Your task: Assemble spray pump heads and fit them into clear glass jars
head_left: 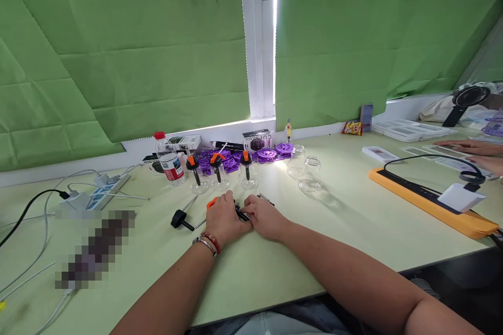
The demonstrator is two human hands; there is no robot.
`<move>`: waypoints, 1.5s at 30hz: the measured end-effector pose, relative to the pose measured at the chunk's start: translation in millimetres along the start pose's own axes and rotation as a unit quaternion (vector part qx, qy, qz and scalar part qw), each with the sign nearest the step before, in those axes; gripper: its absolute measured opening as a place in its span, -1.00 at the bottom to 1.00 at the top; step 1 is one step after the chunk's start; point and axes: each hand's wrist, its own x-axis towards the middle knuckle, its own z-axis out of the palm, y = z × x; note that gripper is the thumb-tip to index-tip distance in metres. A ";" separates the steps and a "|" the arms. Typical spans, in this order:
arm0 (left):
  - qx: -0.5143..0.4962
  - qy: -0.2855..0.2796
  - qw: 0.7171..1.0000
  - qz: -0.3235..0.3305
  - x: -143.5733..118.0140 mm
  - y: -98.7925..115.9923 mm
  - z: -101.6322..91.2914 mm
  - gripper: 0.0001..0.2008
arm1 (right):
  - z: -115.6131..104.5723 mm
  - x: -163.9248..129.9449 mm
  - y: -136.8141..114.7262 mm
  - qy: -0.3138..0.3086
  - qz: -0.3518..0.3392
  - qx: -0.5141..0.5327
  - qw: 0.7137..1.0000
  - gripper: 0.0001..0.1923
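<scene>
A small black part [241,213] lies between the person's two hands on the pale green table [353,230], near its middle. The left hand [226,220] has its fingers curled down over an orange piece [212,202], of which only an edge shows, and meets the black part at its right side. The right hand [265,216] pinches the other end of the black part with fingertips pressed together (how much of the part sits inside the grip cannot be told). The left wrist wears a red band and a metal bracelet [207,242].

Just left of the hands lies a black-knobbed tool [181,216] with a thin metal shaft. Behind the hands stand three small glass jars with orange-and-black tops [218,170], and farther right two clear empty jars [308,174]. A heap of purple plastic parts [267,154] lies along the back, beside a water bottle with a red cap [168,159] and a few small boxes [257,140].

At the far left a power strip [104,191] with white and black cables rests on the table. At the right edge an orange mat [436,204] carries a white adapter [460,197] with a black cable, and another person's hand [477,149] rests beyond it, near a small black fan [467,99]. Green cloth [137,52] covers the window behind.
</scene>
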 end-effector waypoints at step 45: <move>0.058 -0.041 0.995 0.071 -3.6 -32.2 -19.5 -0.49 | -55.6 -7.7 18.7 -0.170 0.248 0.277 0.913 -0.85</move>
